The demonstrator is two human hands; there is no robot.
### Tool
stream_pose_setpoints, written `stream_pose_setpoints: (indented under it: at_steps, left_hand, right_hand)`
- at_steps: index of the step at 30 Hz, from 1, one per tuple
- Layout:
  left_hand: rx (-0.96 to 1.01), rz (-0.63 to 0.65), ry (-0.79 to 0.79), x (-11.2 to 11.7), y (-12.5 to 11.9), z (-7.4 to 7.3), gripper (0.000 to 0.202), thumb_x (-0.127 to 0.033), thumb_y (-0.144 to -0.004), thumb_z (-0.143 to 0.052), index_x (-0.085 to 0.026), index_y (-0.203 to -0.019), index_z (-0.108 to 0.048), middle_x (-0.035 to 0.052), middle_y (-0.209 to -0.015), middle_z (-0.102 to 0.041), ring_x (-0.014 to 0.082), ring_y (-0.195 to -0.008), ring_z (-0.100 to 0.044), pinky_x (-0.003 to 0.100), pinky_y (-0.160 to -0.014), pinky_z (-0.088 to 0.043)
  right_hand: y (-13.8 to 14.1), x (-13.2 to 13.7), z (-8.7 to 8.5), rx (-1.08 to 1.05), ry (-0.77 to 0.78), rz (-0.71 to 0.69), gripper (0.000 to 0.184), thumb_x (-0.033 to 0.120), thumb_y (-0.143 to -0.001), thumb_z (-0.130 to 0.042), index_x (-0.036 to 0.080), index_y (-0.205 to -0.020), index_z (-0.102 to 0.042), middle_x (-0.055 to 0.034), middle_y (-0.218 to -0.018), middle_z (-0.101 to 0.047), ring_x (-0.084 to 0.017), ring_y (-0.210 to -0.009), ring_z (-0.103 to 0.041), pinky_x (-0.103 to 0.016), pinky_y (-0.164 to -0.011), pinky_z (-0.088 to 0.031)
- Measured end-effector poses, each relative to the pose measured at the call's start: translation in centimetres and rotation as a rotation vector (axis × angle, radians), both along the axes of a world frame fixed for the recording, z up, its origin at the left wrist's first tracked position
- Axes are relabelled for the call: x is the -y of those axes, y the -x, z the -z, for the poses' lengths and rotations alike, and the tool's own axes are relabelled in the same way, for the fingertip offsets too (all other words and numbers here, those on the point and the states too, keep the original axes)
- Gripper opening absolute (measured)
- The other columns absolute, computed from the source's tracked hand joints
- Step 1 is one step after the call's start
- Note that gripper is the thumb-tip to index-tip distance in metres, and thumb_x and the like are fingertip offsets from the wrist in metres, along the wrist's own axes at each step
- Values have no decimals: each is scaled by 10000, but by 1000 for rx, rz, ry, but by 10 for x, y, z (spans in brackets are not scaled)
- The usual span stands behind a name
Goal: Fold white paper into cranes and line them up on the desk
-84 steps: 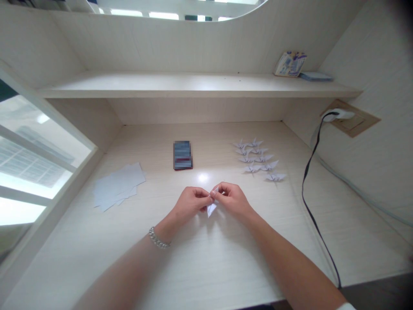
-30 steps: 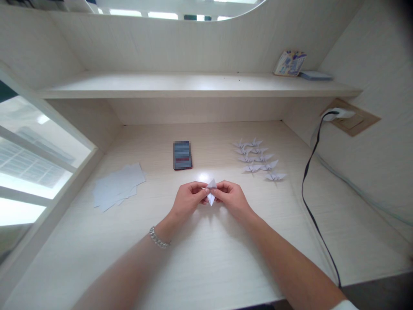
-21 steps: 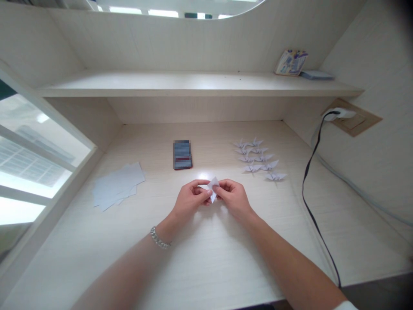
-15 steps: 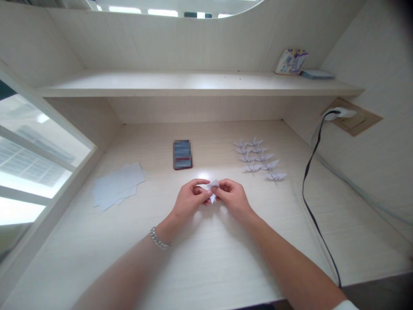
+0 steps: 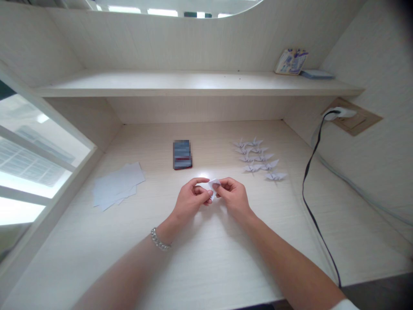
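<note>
A small folded white paper [image 5: 213, 184] is held between both hands above the desk. My left hand [image 5: 192, 197] pinches its left and lower part with thumb and fingers, the index finger reaching along the top. My right hand [image 5: 232, 193] grips the right side, thumb pressed on the front face. Fingers cover much of the paper, so its full shape is hidden. Several folded paper cranes [image 5: 258, 158] stand in rows on the desk beyond my right hand. To the far left lie overlapping white paper sheets [image 5: 119, 185].
A phone-like dark rectangle [image 5: 182, 154], its face pixelated, lies beyond my left hand. On the right, a black cable [image 5: 306, 185] runs from a wall socket [image 5: 358, 120] down across the desk. A shelf [image 5: 193, 82] spans the back, carrying a patterned packet [image 5: 292, 61].
The folded paper has turned slightly between my fingers, and its lower point shows less. My right thumb and fingers have shifted up a little. Everything else stays in place.
</note>
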State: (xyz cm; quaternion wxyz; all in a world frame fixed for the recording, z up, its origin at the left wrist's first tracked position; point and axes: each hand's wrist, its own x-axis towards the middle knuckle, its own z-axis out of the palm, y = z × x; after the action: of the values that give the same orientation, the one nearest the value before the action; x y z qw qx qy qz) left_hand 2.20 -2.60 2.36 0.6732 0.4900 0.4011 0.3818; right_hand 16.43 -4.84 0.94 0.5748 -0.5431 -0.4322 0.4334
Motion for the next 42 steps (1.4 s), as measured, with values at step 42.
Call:
stream_pose_setpoints:
  at_steps: [42]
  left_hand:
    - [27, -38, -102, 12, -9, 1, 448, -251, -750, -620, -180, -1143, -417, 5, -706, -622, 114, -606, -605, 235, -582, -490]
  right_hand:
    - [2, 0, -6, -15, -72, 133, 163, 309, -723, -663, 152, -758, -637, 2, -609, -618, -109, -530, -551, -228, -509, -441]
